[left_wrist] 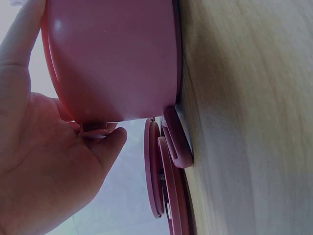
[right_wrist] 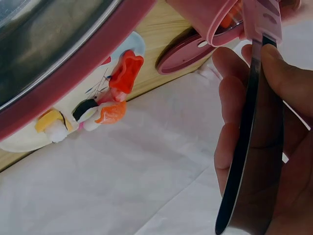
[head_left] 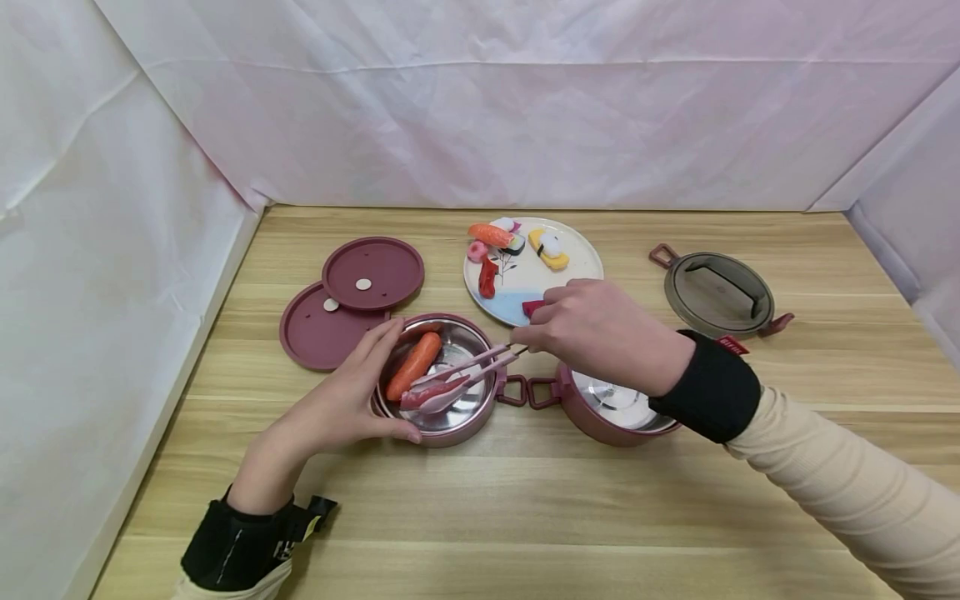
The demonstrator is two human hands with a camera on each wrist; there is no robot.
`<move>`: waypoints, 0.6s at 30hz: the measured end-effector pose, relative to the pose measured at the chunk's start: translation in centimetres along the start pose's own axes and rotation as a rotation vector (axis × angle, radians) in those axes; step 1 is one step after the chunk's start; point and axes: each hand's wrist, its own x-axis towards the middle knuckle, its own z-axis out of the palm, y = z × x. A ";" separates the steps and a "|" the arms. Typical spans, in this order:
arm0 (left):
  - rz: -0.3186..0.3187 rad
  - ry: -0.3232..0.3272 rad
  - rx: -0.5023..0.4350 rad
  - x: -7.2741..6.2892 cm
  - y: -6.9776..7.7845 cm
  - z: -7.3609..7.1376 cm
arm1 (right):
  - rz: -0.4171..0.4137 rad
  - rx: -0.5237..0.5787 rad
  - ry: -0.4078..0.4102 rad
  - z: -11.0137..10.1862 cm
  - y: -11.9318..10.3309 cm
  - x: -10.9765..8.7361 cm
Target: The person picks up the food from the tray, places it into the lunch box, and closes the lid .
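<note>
My left hand [head_left: 333,417] holds the left red-pink steel pot [head_left: 453,437] at its side, thumb along the near rim and fingers at the far left. In the left wrist view, fingers curl at a small side handle [left_wrist: 94,131]. An orange sausage [head_left: 415,367] lies inside this pot. My right hand [head_left: 600,333] grips a pair of tongs [head_left: 480,375] with pink tips and dark metal arms [right_wrist: 259,147]. Between the tongs' tips, inside the pot, is a dark red, meat-like piece [head_left: 433,393]. Whether that piece touches the pot's floor, I cannot tell.
A second pot [head_left: 611,429] stands to the right, partly under my right forearm. Behind lies a plate [head_left: 581,287] with several toy foods, among them yellow-based sushi [head_left: 551,250]. Two maroon discs [head_left: 382,267] overlap at left. A dark see-through lid [head_left: 716,296] rests at right.
</note>
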 end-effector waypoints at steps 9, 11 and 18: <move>-0.010 0.000 0.003 0.0 0.1 0.0 | 0.007 0.007 -0.065 0.2 -0.4 0.3; -0.012 0.000 0.002 0.0 0.1 0.1 | 0.004 0.013 -0.067 0.2 -0.5 0.3; -0.005 0.005 0.005 0.0 0.1 0.0 | -0.012 0.025 -0.053 0.3 -0.6 0.4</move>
